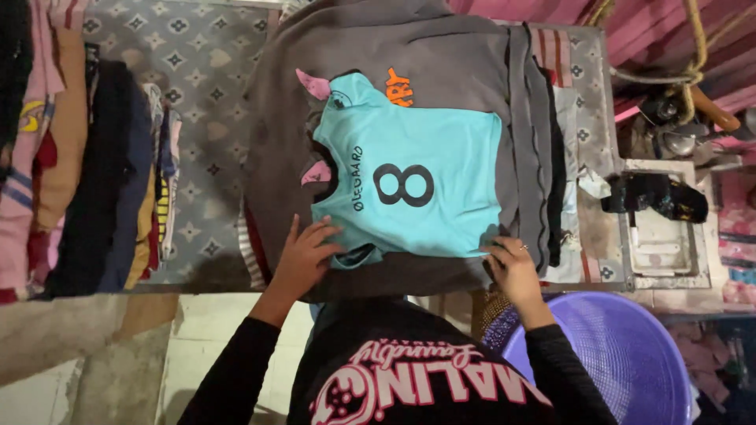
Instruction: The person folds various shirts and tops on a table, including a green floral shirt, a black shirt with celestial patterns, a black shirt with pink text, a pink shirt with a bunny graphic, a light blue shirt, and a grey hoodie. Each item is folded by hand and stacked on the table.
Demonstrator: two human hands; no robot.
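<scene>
Centrally, a patterned grey table cover [205,63] spans the upper frame, with a row of stacked clothes [94,173] along its left. A grey garment [441,47] lies spread at upper centre, and on it rests a folded turquoise shirt [425,181] with a dark printed figure. A purple plastic basin [622,354] sits at lower right. The left hand [303,256] presses flat, fingers spread, on the shirt's lower left corner; the right hand [513,267] pinches its lower right edge.
</scene>
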